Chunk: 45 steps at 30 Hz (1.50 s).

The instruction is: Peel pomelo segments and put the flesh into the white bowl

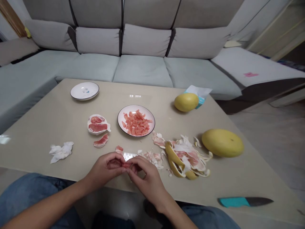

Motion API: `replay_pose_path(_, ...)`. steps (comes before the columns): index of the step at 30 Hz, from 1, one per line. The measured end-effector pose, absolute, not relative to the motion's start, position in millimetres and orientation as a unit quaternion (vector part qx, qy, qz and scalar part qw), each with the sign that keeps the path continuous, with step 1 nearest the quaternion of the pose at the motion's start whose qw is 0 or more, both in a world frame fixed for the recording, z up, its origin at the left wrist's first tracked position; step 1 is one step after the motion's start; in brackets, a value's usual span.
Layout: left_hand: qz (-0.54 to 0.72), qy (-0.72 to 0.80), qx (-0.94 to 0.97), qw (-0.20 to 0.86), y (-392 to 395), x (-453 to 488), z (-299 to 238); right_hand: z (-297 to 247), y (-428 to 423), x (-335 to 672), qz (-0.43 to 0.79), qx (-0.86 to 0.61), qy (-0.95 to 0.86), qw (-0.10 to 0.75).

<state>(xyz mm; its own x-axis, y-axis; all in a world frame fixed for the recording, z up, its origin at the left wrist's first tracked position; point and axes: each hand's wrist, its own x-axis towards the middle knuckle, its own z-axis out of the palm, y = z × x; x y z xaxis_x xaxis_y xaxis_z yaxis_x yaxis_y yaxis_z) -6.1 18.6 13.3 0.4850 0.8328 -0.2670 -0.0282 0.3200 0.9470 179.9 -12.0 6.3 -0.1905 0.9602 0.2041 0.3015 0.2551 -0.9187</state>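
Note:
My left hand (pixel 106 168) and my right hand (pixel 145 176) meet over the table's near edge, fingers pinched together on a small pink piece of pomelo flesh (pixel 126 165). Just beyond them lie bits of white membrane (pixel 152 157) and a small pink piece (pixel 119 148). A white plate (pixel 124 112) heaped with pink pomelo chunks stands behind the hands. To its left sit a partly peeled pomelo section (pixel 97 124) and a single wedge (pixel 101 141).
A pile of yellow peel and pith (pixel 186 159) lies to the right, with a whole pomelo (pixel 222 143) beside it and another (pixel 186 101) farther back by a tissue pack (pixel 200 93). A teal-handled knife (pixel 245 201), a crumpled tissue (pixel 61 151), an empty plate (pixel 84 90).

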Motion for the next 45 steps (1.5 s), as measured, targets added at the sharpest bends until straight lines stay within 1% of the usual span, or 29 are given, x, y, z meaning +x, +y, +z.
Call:
replay_pose_path(3,0.3,0.421,0.515,0.684,18,-7,17,9,-12,179,0.416,-0.468,-0.651,0.43)
replay_pose_path(6,0.285,0.432,0.526,0.674,20,-7,18,11,-11,179,0.457,-0.486,-0.619,0.415)
replay_pose_path(8,0.275,0.429,0.521,0.685,22,-8,17,11,-10,179,0.513,-0.497,-0.574,0.401)
replay_pose_path(11,0.247,0.405,0.492,0.73,23,-11,16,9,-9,181,0.627,-0.478,-0.487,0.376)
replay_pose_path(13,0.229,0.399,0.479,0.748,26,-13,18,8,-6,184,0.668,-0.459,-0.456,0.369)
replay_pose_path(14,0.225,0.403,0.482,0.745,28,-13,19,7,-4,186,0.668,-0.457,-0.455,0.371)
replay_pose_path(16,0.223,0.421,0.516,0.712,40,-10,24,7,6,190,0.62,-0.486,-0.481,0.385)
replay_pose_path(18,0.222,0.446,0.584,0.641,61,-2,28,8,23,196,0.5,-0.54,-0.541,0.407)
replay_pose_path(19,0.239,0.454,0.634,0.579,75,5,29,9,34,198,0.416,-0.565,-0.577,0.418)
replay_pose_path(21,0.271,0.453,0.749,0.401,105,20,30,8,58,202,0.232,-0.592,-0.655,0.409)
replay_pose_path(24,0.281,0.454,0.782,0.322,143,43,25,3,90,205,0.151,-0.604,-0.675,0.396)
replay_pose_path(27,0.258,0.449,0.81,0.275,162,57,16,-6,106,205,0.114,-0.612,-0.687,0.375)
replay_pose_path(32,0.228,0.444,0.835,0.232,168,58,14,-16,106,210,0.083,-0.615,-0.695,0.362)
replay_pose_path(35,0.226,0.455,0.835,0.211,161,46,21,-13,99,216,0.08,-0.608,-0.698,0.37)
replay_pose_path(38,0.214,0.473,0.832,0.196,138,23,27,-6,82,222,0.085,-0.596,-0.702,0.381)
replay_pose_path(41,0.176,0.496,0.827,0.197,105,-4,23,-4,57,218,0.123,-0.582,-0.706,0.383)
replay_pose_path(44,0.106,0.545,0.81,0.19,76,-20,10,-13,36,202,0.22,-0.572,-0.695,0.375)
replay_pose_path(45,0.108,0.558,0.803,0.178,70,-22,4,-18,31,195,0.246,-0.567,-0.692,0.372)
